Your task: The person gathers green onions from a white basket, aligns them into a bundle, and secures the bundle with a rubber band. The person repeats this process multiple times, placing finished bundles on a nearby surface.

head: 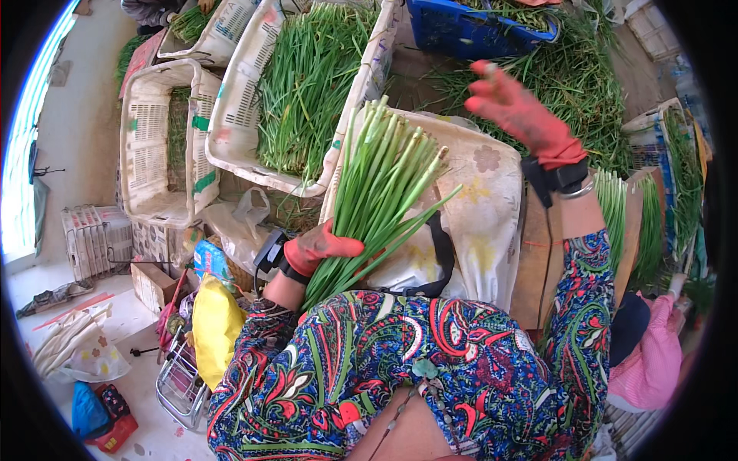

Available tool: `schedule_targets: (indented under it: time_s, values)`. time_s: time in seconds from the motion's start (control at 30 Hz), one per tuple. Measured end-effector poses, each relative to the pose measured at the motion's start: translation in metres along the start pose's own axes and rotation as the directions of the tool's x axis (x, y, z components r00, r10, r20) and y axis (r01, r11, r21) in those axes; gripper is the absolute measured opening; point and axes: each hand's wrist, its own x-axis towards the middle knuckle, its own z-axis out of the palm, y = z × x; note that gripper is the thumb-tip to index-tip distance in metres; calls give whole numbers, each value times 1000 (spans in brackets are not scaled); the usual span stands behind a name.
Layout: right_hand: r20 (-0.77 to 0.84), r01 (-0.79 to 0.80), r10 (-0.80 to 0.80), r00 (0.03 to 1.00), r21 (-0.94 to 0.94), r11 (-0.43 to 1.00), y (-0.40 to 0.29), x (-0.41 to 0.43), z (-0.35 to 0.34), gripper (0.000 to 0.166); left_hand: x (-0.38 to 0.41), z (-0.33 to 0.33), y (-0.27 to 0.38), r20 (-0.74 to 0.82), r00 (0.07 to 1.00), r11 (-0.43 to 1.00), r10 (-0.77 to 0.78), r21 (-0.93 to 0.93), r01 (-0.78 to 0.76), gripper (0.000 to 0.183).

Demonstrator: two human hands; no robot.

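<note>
My left hand (323, 249), in a red rubber glove, grips a thick bunch of long green chives (380, 190) around its lower leaves. The pale cut ends fan out towards the top of the view. Raised to the right is my right hand (522, 112), gloved alike, with its thumb and fingers apart. A small blurred pale piece (490, 70) shows at those fingertips; whether it is gripped cannot be told. Below the hands, a white patterned cloth (490, 173) with yellow stains covers my lap area.
A large white plastic crate (236, 109) of chives stands ahead, beside a smaller crate (150, 155). Loose leaves (582, 86) heap up near a blue crate (450, 34). Wooden boards (542, 253) and upright chives (610, 201) lie right. Another person's pink sleeve (648, 357) shows there.
</note>
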Motion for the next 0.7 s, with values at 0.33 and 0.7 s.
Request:
schedule_targets:
  time_s: [0.33, 0.7]
  values:
    - [-244, 123, -93, 965, 111, 986, -36, 6, 2, 27, 7, 13, 6, 160, 984, 996, -73, 66, 63, 63]
    - [165, -212, 191, 968, 124, 969, -38, -13, 53, 30, 16, 20, 12, 189, 978, 994, -85, -52, 96, 66]
